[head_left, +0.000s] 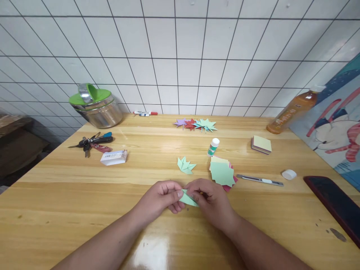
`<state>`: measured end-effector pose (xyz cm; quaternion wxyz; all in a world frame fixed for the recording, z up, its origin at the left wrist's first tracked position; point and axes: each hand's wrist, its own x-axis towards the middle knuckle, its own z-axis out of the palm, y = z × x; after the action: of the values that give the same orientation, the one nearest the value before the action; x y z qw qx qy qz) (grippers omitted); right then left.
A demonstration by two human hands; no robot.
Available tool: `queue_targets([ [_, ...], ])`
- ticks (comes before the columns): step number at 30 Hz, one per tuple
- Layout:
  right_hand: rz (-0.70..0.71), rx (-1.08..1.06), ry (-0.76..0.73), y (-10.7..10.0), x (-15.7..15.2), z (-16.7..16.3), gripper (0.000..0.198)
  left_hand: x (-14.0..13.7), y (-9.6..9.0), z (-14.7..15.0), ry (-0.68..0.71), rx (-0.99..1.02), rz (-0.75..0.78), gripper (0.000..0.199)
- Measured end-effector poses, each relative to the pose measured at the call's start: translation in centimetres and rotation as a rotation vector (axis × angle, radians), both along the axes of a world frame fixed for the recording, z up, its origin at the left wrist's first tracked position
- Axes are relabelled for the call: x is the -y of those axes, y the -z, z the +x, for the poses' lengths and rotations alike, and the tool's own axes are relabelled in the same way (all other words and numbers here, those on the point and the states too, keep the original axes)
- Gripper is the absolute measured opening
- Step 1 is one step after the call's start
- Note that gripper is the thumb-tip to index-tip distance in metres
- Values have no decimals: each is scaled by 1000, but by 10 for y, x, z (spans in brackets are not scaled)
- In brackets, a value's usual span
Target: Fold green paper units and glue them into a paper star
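Note:
Between my two hands is a small folded piece of light green paper (189, 200), held just above the table. My left hand (164, 195) pinches its left end with the thumb on top. My right hand (212, 202) grips the upper right part, its fingers curled over the paper and partly hiding it. Just beyond them lies a light green pointed paper piece (186, 165) made of folded segments. To the right is a loose pile of square paper sheets (222, 173), green on top with yellow and pink beneath. A glue stick (213, 147) with a white cap stands behind the pile.
Folded paper stars (206, 125) lie near the wall. Rightward are a utility knife (260, 180), white cap (289, 174), paper stack (261, 144), phone (334, 202) and drink bottle (294, 110). Leftward sit keys (90, 143), a small box (114, 157), markers (145, 113) and a green-lidded metal pot (97, 108).

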<state>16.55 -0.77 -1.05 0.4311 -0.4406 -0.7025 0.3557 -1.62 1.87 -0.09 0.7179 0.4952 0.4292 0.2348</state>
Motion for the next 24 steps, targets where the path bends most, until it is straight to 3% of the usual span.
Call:
queue_targets([
  [8,79,121,-19,2,0,2,21,-2,-2,-3,37,-58,56,37],
  [15,82,133,27,-1,-1,2,19,-2,-2,-5,91,35,71,38],
  [18,80,149,12,0,-1,2,18,-2,-2,-2,58,-64,35,32],
  [24,81,170,-36,2,0,1,20,-2,1,-1,-13,-62,-22,31],
])
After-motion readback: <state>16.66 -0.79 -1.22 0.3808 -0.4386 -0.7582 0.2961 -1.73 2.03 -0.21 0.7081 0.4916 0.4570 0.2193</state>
